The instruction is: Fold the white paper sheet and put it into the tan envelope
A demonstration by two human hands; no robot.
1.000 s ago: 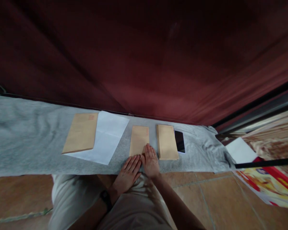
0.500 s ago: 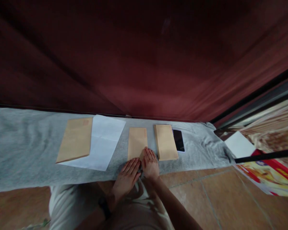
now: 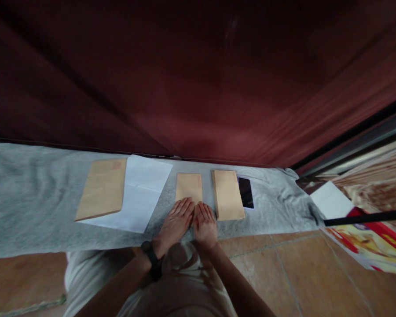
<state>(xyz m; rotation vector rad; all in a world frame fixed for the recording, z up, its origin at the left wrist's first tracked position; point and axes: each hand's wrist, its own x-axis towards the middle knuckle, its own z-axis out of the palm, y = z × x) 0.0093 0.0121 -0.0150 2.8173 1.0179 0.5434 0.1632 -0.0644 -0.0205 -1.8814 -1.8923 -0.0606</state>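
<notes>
A brown paper envelope lies flat on the grey cloth in front of me, its near half covered by my hands. My left hand rests palm down on its left side, fingers stretched out. Beside it, my right hand lies flat on the envelope's right side, fingers extended and close together. Right of the hands sits a stack of brown envelopes. To the left, another brown envelope or pile of them overlaps a creased white paper sheet.
A smartphone lies just right of the stack. The grey cloth covers a narrow surface along a dark red curtain. At the far right are a black bar, a white card and a red and yellow printed package.
My left hand has moved up and forward onto the envelope, covering more of its near part. My right hand stays almost in place. The view has shifted slightly.
</notes>
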